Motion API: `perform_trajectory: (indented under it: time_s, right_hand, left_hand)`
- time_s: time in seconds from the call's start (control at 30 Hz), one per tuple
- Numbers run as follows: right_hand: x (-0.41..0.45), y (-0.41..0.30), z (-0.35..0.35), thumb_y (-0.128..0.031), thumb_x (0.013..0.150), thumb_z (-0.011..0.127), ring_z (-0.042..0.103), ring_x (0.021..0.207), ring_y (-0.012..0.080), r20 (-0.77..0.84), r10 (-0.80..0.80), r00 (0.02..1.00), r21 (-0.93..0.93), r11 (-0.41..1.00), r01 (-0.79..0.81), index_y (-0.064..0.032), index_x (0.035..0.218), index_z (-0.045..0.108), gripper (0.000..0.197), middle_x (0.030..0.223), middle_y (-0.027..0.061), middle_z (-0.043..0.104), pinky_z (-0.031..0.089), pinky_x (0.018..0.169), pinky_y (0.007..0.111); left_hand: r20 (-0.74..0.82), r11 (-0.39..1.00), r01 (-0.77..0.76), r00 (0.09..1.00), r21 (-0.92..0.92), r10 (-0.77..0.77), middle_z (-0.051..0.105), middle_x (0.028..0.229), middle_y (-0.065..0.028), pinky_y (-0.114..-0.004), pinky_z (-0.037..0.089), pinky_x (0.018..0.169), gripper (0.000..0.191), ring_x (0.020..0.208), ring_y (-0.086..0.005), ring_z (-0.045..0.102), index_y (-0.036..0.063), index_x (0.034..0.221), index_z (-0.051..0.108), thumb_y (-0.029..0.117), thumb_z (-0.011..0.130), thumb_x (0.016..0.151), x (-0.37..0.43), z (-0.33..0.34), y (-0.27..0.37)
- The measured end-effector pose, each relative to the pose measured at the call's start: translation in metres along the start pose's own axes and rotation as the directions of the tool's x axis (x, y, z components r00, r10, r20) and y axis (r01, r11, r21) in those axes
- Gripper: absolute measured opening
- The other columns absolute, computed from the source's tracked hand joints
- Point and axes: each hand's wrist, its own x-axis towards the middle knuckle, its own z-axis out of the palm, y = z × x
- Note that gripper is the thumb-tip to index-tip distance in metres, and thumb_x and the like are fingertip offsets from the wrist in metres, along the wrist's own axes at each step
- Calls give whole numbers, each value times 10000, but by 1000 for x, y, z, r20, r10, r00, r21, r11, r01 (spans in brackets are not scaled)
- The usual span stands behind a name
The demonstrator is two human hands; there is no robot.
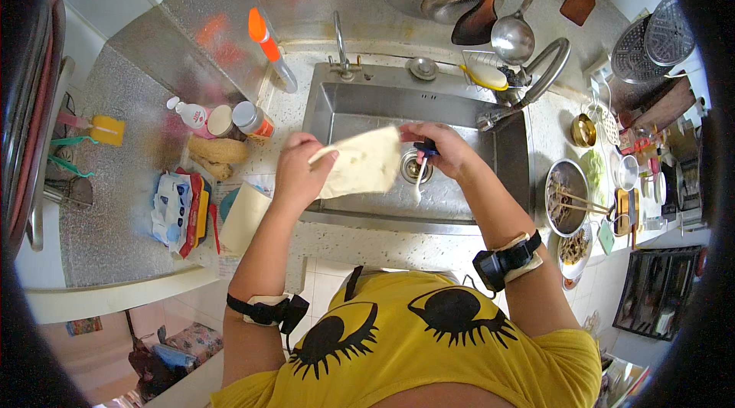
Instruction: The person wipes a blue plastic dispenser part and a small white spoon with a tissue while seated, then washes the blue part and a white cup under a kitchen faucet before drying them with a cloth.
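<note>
Over the near left part of the stainless steel sink (367, 99), my left hand (303, 170) grips a cream-coloured sheet (363, 162), thumb on top, that looks like a cloth or paper towel and is slightly blurred. Its far right corner reaches the fingertips of my right hand (439, 147); whether they touch it cannot be told. In the right hand's curled fingers is a small dark blue object (426, 149), with a white handle or strip (420, 183) hanging down from it. Below and between the hands lies the metal drain strainer (409, 170).
A curved faucet (531, 92) reaches over the sink's right side. Bottles (252, 119), wipes packs (175, 210) and a paper roll (246, 218) stand left. To the right are a steel bowl with chopsticks (565, 197) and a plate of food (574, 247). Ladles and spatulas (513, 37) hang at the back.
</note>
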Motion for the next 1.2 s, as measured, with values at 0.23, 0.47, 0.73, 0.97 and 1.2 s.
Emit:
perform_trajectory:
  time_s: [0.23, 0.47, 0.73, 0.97, 1.2]
  right_hand:
    - [15, 7, 14, -196, 838, 466, 563, 752, 171, -173, -148, 974, 349, 915, 201, -14, 1002, 557, 261, 913, 94, 604, 463, 684, 280]
    - [16, 13, 33, -220, 810, 457, 558, 826, 235, -147, -129, 981, 468, 864, 184, -13, 936, 569, 266, 901, 110, 602, 444, 786, 336]
    - [18, 15, 39, -243, 817, 436, 545, 719, 231, -115, 15, 993, 577, 815, 55, -48, 878, 546, 232, 811, 90, 565, 466, 680, 352]
    - [13, 14, 45, -426, 820, 463, 490, 638, 185, -81, 65, 995, 382, 924, -29, -80, 1025, 546, 411, 802, 58, 539, 400, 557, 311]
    - [11, 38, 31, -427, 814, 523, 506, 945, 158, 135, -149, 980, 139, 982, 130, -77, 1121, 480, 468, 1064, 63, 523, 404, 790, 284]
  left_hand:
    - [-88, 987, -154, 985, -38, 150, 574, 1015, -141, -331, 444, 781, 227, 897, -279, 569, -12, 867, 602, 173, 629, 738, -1, 40, 41]
    - [113, 878, -17, 990, -479, 80, 560, 1013, -153, -355, 444, 763, 350, 930, -295, 540, 21, 932, 576, 286, 657, 718, -4, 80, 37]
    - [-187, 979, -161, 965, 126, 183, 369, 1200, -188, -366, 448, 776, 503, 939, -332, 501, -21, 1035, 465, 182, 721, 653, 2, 84, 61]
    - [205, 981, 151, 963, 124, -174, 601, 795, -188, -454, 439, 618, 160, 732, -375, 572, 17, 905, 505, 146, 486, 811, -1, 92, 51]
    - [35, 922, 130, 991, -366, -126, 597, 806, -203, -407, 442, 657, 174, 778, -350, 576, 30, 891, 569, 117, 437, 819, 1, 108, 16]
